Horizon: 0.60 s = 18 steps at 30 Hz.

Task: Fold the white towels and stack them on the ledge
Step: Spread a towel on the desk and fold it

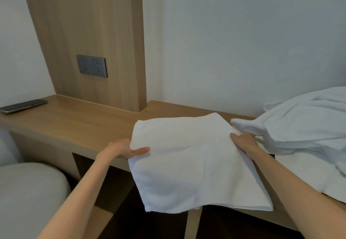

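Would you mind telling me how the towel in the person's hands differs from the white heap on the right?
The held towel is flat and folded into a rough rectangle; the heap is crumpled and bunched. The held towel is gripped at both sides by the left hand and right hand, overhanging the ledge; the heap lies there. Both are white cloth.

Soft, even light here, cool and a touch dim: the wall (243, 33) reads grey-blue, with no hard shadow on it. The towel (187, 154) is the brightest patch, nearly washed out, its weave mostly lost. Under the bench (74, 121) the recess drops to deep shadow. A pale sheen runs along the phone (22, 106). Wide-angle bend is plain: the wooden panel (84, 23) leans and the bench edge bows. Everything looks slightly soft and smeared, most of all toward the corners.
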Motion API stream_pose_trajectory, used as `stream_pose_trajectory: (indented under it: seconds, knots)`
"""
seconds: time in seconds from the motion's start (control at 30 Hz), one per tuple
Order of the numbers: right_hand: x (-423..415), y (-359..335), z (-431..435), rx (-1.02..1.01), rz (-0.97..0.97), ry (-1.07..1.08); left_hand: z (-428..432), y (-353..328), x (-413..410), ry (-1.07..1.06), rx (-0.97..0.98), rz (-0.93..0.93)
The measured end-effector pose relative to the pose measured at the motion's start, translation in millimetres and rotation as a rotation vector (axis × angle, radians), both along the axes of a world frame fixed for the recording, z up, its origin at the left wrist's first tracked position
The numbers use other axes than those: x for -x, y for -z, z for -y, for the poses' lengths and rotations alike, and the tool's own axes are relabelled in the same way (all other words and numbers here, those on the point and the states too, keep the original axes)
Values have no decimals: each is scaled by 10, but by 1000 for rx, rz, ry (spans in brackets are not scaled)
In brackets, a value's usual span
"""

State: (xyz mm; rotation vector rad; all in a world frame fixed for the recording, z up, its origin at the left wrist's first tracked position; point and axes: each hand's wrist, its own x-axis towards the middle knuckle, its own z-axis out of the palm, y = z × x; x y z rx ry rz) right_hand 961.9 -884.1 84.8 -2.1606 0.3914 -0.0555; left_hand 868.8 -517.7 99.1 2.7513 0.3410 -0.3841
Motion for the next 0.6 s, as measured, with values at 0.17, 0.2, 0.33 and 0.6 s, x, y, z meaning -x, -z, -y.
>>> stream_pose_trajectory:
  seconds: [0.17, 0.2, 0.33, 0.6]
  knots:
    - [140, 52, 33, -501, 86, -64, -32, -28, 169, -13, 166, 14]
    - [167, 6, 61, -493, 37, -92, -35, -20, 199, -28, 208, 19]
    - [334, -235, 177, -495, -197, -234, -78, 0, 321, -162, 569, 235]
    - [708, -738, -73, -824, 293, -275, -136, -415, 519, -458, 852, 862]
